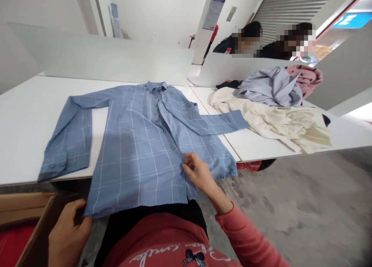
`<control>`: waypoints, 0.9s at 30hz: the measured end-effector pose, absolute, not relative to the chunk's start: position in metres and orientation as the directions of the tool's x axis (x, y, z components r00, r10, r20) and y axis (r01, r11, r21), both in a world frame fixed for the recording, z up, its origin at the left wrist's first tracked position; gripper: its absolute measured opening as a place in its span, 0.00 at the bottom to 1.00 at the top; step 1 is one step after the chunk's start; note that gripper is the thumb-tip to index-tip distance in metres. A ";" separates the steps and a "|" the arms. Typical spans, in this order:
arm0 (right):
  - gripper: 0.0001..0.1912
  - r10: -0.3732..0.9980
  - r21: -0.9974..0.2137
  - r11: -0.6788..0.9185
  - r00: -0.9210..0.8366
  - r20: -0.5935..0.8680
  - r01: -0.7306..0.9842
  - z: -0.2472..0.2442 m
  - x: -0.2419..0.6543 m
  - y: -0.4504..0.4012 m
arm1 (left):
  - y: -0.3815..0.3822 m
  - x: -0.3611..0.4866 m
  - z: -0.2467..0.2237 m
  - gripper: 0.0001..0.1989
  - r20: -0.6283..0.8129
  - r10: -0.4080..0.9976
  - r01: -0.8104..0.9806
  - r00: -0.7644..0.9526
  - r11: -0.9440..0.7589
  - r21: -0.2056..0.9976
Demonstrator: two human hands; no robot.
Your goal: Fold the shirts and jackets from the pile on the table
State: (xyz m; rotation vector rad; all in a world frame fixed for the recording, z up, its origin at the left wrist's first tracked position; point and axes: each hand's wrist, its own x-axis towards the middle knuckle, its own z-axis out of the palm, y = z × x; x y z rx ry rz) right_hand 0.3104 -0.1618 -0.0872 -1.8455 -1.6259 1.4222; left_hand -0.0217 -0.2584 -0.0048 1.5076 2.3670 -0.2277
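Observation:
A blue shirt [130, 143] with white checked lines lies face up on the white table, its collar at the far side and its hem hanging over the near edge. The front is partly open, with several buttons showing along the placket. My left hand [69, 232] pinches the lower left corner of the hem. With thumb and fingers closed, my right hand [197, 172] grips the front edge of the shirt near the lowest buttons. One sleeve spreads to the left with its cuff at the table edge; the other reaches right, touching cream cloth.
Cream cloth [290, 123], a lavender garment [271, 85] and a pink spotted garment [308, 79] are heaped on the table's [20, 143] right. A frosted partition [116, 61] runs along the back, with two people behind it. An open cardboard box [27, 199] stands at lower left.

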 end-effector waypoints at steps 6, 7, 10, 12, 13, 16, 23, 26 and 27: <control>0.11 0.886 -0.818 -0.391 -0.070 -0.459 0.422 -0.078 0.325 -0.150 | -0.227 -0.004 0.025 0.15 -0.221 0.971 0.946 0.095 -0.019 0.324; 0.11 0.895 -0.827 -0.376 -0.067 -0.441 0.417 -0.075 0.326 -0.147 | -0.216 0.010 0.027 0.16 -0.208 0.968 0.926 0.141 -0.055 0.374; 0.11 0.927 -0.843 -0.289 -0.087 -0.365 0.454 -0.062 0.328 -0.135 | -0.182 0.065 0.012 0.17 -0.120 0.892 0.800 0.436 -0.322 0.507; 0.11 0.950 -0.828 -0.196 -0.107 -0.292 0.525 -0.051 0.328 -0.127 | -0.165 0.101 -0.012 0.15 -0.150 0.769 0.709 0.622 -0.472 0.524; 0.11 0.961 -0.810 -0.147 -0.111 -0.252 0.568 -0.046 0.328 -0.124 | -0.160 0.116 -0.026 0.14 -0.191 0.711 0.684 0.677 -0.511 0.521; 0.11 0.974 -0.723 -0.009 -0.157 -0.162 0.690 -0.034 0.320 -0.122 | -0.154 0.138 -0.057 0.16 -0.326 0.604 0.672 0.728 -0.535 0.512; 0.13 0.686 -0.823 0.174 -0.666 -0.292 0.541 -0.047 0.291 -0.156 | -0.155 0.114 -0.065 0.13 -0.270 0.651 0.642 0.710 -0.439 0.629; 0.09 0.748 -0.869 -0.007 -0.574 -0.332 0.494 -0.052 0.302 -0.160 | -0.151 0.107 -0.063 0.15 -0.197 0.720 0.653 0.665 -0.433 0.622; 0.07 0.785 -0.866 -0.059 -0.513 -0.348 0.497 -0.053 0.307 -0.159 | -0.149 0.106 -0.062 0.15 -0.177 0.725 0.655 0.666 -0.454 0.604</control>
